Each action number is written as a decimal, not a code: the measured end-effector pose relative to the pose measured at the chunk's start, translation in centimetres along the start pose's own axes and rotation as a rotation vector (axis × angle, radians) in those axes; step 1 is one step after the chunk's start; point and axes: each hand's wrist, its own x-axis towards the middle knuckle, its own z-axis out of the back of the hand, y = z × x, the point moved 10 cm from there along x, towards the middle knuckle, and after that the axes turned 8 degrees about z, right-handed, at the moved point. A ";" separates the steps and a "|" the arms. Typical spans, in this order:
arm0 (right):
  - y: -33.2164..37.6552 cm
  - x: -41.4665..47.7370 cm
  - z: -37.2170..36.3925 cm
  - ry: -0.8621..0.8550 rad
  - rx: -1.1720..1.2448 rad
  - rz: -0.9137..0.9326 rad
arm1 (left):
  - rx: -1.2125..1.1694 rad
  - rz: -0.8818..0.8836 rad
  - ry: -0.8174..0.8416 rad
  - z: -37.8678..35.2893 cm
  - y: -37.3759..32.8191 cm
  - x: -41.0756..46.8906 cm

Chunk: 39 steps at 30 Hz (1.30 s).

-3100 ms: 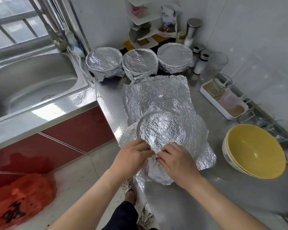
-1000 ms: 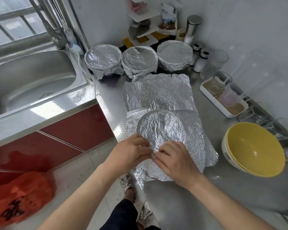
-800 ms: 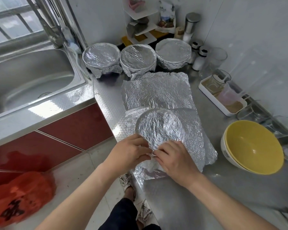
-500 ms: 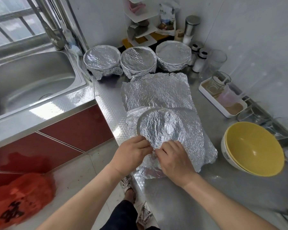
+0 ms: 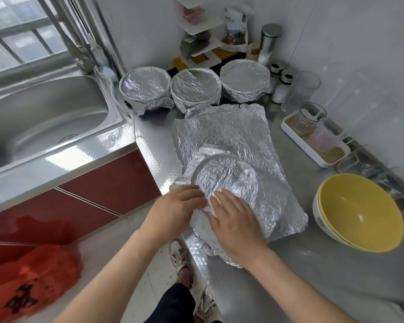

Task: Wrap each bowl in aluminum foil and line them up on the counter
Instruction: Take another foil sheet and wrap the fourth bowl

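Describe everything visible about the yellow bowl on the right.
The yellow bowl is large and round, glossy yellow inside, white outside with a small dark mark. It stands mouth up, empty and unwrapped, on the steel counter, right of the foil sheet. Neither the left hand nor the right hand touches it.

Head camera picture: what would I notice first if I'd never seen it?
The shiny foil sheet: the left hand and right hand press it over a bowl near the counter's front edge. Three wrapped bowls stand in a row behind it, and a bare yellow bowl sits to the right.
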 end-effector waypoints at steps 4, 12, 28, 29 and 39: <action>-1.1 -0.8 -1.4 0.104 -0.034 0.045 | -0.089 0.011 0.078 -1.6 -1.2 -0.4; -1.6 -0.9 -2.3 0.159 0.007 0.078 | -0.124 -0.032 0.110 -2.1 -1.7 -0.6; -0.3 -1.7 1.0 -0.184 -0.021 0.221 | -0.001 -0.154 -0.067 -2.1 -2.5 -1.1; -0.2 -1.6 1.3 -0.200 -0.030 0.220 | 0.004 -0.158 -0.077 -2.1 -2.5 -1.0; 1.2 1.1 2.8 -0.245 -0.049 -0.019 | 0.036 -0.121 -0.123 0.2 -0.3 0.6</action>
